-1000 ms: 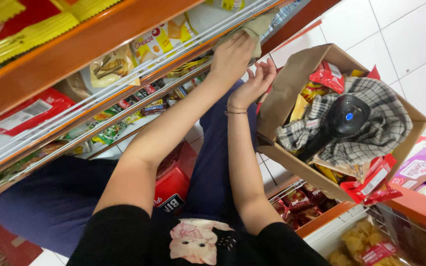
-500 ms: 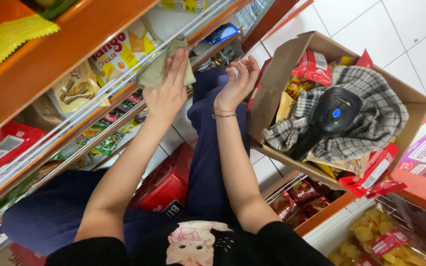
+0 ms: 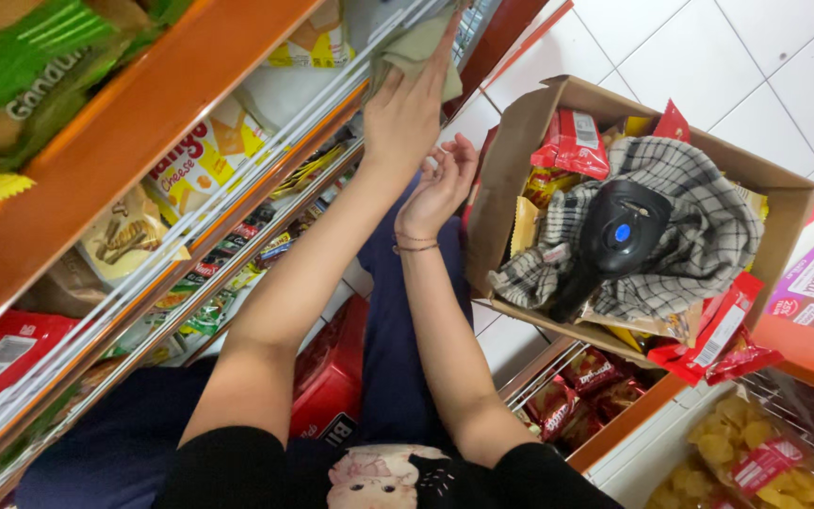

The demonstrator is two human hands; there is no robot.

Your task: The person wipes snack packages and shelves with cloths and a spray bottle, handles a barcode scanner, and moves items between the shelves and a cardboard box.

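Observation:
My left hand [image 3: 407,108] presses a pale green cloth [image 3: 415,49] flat against the white shelf surface [image 3: 280,94] at the top middle. Just below it hovers my right hand [image 3: 440,184], fingers loosely curled and holding nothing, a thin bracelet on its wrist. To its right stands an open cardboard box [image 3: 511,155] holding red snack packets [image 3: 572,141], a checked cloth [image 3: 699,226] and a black handheld scanner [image 3: 610,236] lying on the cloth.
Orange-edged shelves [image 3: 134,113] with wire rails run along the left, stocked with snack bags and biscuit packs [image 3: 190,165]. A red box [image 3: 332,377] sits on the white tiled floor [image 3: 737,85]. Lower right shelves hold chip bags [image 3: 737,452] and red packets.
My left hand slid the cloth along the shelf, toward the upper right of the view. The right hand stayed by the box edge, its fingers curling slightly.

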